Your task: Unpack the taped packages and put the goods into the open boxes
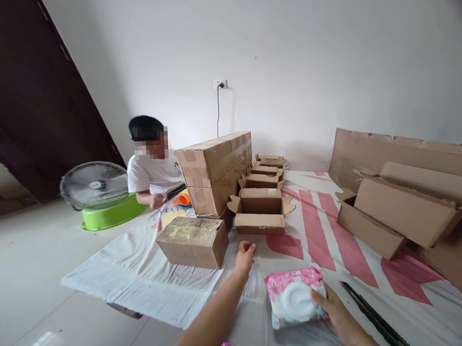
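My right hand [338, 313] grips a pink and white soft packet with a round white lid [295, 297] at its right edge, low over the sheet. My left hand [245, 256] reaches forward with fingers curled into a loose fist, nothing visible in it. It hovers just right of a taped shut cardboard box [193, 241] and just short of an open empty cardboard box [260, 208].
A row of open boxes [264, 179] runs back to the wall beside a stack of sealed cartons [215, 168]. Large open cartons [401, 211] sit right. A dark long tool [371, 315] lies near my right hand. A person [152, 166] sits at left by a fan [94, 185] and green basin [112, 215].
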`<action>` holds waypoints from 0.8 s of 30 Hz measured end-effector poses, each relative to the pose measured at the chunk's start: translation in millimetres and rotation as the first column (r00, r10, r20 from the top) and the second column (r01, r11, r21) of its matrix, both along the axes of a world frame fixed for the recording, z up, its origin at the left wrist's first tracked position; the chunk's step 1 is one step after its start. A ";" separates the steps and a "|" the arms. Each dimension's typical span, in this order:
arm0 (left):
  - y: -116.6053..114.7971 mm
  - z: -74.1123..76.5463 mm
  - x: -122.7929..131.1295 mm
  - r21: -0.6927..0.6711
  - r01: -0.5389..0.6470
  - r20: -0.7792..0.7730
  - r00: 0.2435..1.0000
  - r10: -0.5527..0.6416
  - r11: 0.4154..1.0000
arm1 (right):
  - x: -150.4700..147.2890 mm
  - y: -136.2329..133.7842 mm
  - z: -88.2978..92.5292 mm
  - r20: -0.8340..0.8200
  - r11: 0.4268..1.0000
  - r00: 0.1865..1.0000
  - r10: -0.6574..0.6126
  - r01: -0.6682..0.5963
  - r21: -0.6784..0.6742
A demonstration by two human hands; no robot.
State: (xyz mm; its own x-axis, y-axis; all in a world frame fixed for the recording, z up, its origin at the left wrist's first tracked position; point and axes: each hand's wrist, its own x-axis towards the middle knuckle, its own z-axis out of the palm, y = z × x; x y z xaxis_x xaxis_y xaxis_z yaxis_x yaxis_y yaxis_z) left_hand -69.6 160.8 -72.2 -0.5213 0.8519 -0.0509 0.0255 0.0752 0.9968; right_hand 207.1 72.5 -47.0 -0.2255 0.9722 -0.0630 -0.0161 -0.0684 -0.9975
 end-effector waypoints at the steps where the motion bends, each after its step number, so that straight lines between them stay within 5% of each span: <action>1: -12.2 -2.3 -2.6 0.031 -0.012 -0.032 0.999 0.013 0.999 | -10.9 8.1 0.4 0.029 1.000 1.000 0.001 -0.001 0.001; 6: -54.8 -9.5 -6.7 0.191 -0.058 -0.249 0.963 0.105 0.980 | -76.5 71.6 -7.3 0.131 0.987 0.989 -0.072 0.052 0.152; 13: -43.4 -17.3 4.0 0.179 0.216 -0.518 0.850 -0.094 0.960 | -138.9 151.6 -20.4 0.338 0.883 0.882 -0.329 0.161 0.440; 19: -37.2 -22.4 0.7 0.169 0.221 -0.590 0.803 -0.081 0.961 | -130.2 149.1 -42.9 0.518 0.836 0.734 -0.440 0.123 0.536; 24: -68.6 -5.1 1.2 0.278 0.232 -0.608 0.794 -0.017 0.932 | -106.5 97.9 -55.1 0.663 0.838 0.658 -0.357 -0.088 0.539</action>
State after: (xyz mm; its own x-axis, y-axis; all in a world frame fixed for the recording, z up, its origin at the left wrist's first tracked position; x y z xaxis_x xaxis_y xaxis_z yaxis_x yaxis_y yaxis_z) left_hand -68.4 92.2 -77.3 -0.2446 0.8211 0.5157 0.5976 -0.2912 0.7470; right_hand 100.6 170.4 -102.1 -0.1870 0.9210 0.3417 0.7410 0.3606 -0.5664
